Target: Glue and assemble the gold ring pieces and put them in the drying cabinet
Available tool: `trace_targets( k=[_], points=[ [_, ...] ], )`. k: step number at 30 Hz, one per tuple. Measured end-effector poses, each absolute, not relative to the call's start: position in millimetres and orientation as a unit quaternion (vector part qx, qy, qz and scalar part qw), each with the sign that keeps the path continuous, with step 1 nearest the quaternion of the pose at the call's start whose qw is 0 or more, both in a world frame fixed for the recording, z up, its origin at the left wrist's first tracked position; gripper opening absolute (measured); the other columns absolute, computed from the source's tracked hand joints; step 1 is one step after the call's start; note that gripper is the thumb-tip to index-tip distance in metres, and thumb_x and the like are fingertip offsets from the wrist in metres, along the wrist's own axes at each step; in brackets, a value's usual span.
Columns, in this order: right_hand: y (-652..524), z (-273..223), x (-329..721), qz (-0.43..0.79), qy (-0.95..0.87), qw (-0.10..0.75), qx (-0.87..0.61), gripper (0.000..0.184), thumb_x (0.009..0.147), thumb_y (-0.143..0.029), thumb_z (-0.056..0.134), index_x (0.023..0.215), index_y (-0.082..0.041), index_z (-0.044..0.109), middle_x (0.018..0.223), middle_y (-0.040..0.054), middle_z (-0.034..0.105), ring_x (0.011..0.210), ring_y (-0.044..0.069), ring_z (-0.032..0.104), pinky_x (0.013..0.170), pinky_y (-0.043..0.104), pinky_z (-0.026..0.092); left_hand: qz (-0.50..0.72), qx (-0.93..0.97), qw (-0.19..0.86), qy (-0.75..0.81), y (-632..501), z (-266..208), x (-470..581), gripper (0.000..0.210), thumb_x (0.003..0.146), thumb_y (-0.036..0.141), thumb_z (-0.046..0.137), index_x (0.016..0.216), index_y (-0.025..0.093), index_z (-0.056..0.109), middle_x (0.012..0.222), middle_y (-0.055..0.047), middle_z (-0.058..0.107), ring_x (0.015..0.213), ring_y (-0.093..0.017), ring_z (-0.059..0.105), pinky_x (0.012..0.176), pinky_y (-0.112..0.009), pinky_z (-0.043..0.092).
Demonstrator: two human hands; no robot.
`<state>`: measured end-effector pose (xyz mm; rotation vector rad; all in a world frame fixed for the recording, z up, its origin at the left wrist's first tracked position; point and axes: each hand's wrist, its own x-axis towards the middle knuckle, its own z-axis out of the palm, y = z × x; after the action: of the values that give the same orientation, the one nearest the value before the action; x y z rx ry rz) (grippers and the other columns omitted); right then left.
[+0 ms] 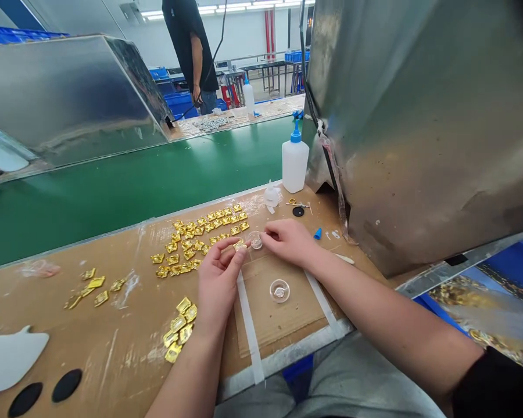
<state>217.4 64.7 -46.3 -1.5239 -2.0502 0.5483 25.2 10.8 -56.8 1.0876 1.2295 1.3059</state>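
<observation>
Between the thumb and fingers of my left hand (220,270) is a small gold square piece (240,245). My right hand (287,239) is closed beside a small clear round dish (255,240), its fingertips at the dish's right edge; whether they pinch anything there is hidden. A second clear dish (279,291) sits nearer to me on the cardboard between two white tape strips. Rows of similar gold pieces (198,230) lie beyond my left hand. More gold pieces (181,326) are heaped beside my left forearm.
A white bottle with a blue cap (295,165) and a small white bottle (271,194) stand at the back. A green belt (135,188) runs behind the bench. A metal housing (418,128) rises on the right. A person (192,52) stands across the belt.
</observation>
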Motion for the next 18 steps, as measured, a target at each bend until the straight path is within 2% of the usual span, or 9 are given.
trace_targets(
  k=[3, 6, 8, 10, 14, 18],
  points=[
    [65, -47, 218, 0.205, -0.759, 0.27, -0.557, 0.032, 0.097, -0.033, 0.061, 0.069, -0.018, 0.062, 0.067, -0.002, 0.057, 0.066, 0.012, 0.047, 0.063, 0.029, 0.023, 0.535, 0.449, 0.482, 0.529, 2, -55, 19, 0.057, 0.076, 0.053, 0.096, 0.116, 0.02, 0.072, 0.097, -0.01, 0.082, 0.1, -0.027, 0.078, 0.08, -0.031, 0.062],
    [65, -47, 217, 0.211, -0.759, 0.28, -0.549, 0.031, 0.097, -0.032, 0.061, 0.069, -0.018, 0.061, 0.067, -0.0022, 0.057, 0.066, 0.012, 0.048, 0.064, 0.028, 0.025, 0.517, 0.447, 0.486, 0.545, -4, -58, 17, 0.058, 0.072, 0.051, 0.098, 0.115, 0.019, 0.075, 0.094, -0.009, 0.081, 0.078, -0.021, 0.075, 0.058, -0.023, 0.054],
    [65, -47, 217, 0.218, -0.757, 0.287, -0.545, 0.031, 0.096, -0.03, 0.061, 0.068, -0.018, 0.059, 0.066, -0.0024, 0.056, 0.066, 0.012, 0.048, 0.064, 0.028, 0.026, 0.502, 0.448, 0.496, 0.549, -6, -59, 19, 0.058, 0.07, 0.05, 0.098, 0.114, 0.019, 0.076, 0.088, -0.007, 0.079, 0.062, -0.016, 0.067, 0.049, -0.021, 0.048],
    [65, -48, 217, 0.224, -0.754, 0.295, -0.543, 0.03, 0.095, -0.029, 0.062, 0.067, -0.018, 0.058, 0.066, -0.0026, 0.055, 0.066, 0.012, 0.047, 0.064, 0.028, 0.026, 0.49, 0.449, 0.505, 0.55, -6, -60, 22, 0.058, 0.069, 0.05, 0.098, 0.113, 0.018, 0.078, 0.082, -0.006, 0.077, 0.056, -0.013, 0.061, 0.046, -0.021, 0.045],
    [66, -51, 218, 0.228, -0.741, 0.323, -0.543, 0.033, 0.095, -0.028, 0.058, 0.065, -0.019, 0.049, 0.064, -0.0039, 0.049, 0.065, 0.011, 0.044, 0.063, 0.028, 0.028, 0.477, 0.45, 0.51, 0.557, -4, -60, 26, 0.057, 0.067, 0.05, 0.099, 0.11, 0.017, 0.081, 0.08, -0.006, 0.076, 0.055, -0.012, 0.055, 0.045, -0.02, 0.045],
    [68, -54, 220, 0.259, -0.702, 0.384, -0.541, 0.035, 0.095, -0.032, 0.055, 0.064, -0.021, 0.043, 0.064, -0.0048, 0.04, 0.064, 0.011, 0.041, 0.062, 0.028, 0.028, 0.472, 0.451, 0.508, 0.562, -4, -61, 26, 0.056, 0.068, 0.05, 0.099, 0.108, 0.017, 0.081, 0.077, -0.004, 0.074, 0.051, -0.01, 0.05, 0.045, -0.02, 0.044]
  ],
)
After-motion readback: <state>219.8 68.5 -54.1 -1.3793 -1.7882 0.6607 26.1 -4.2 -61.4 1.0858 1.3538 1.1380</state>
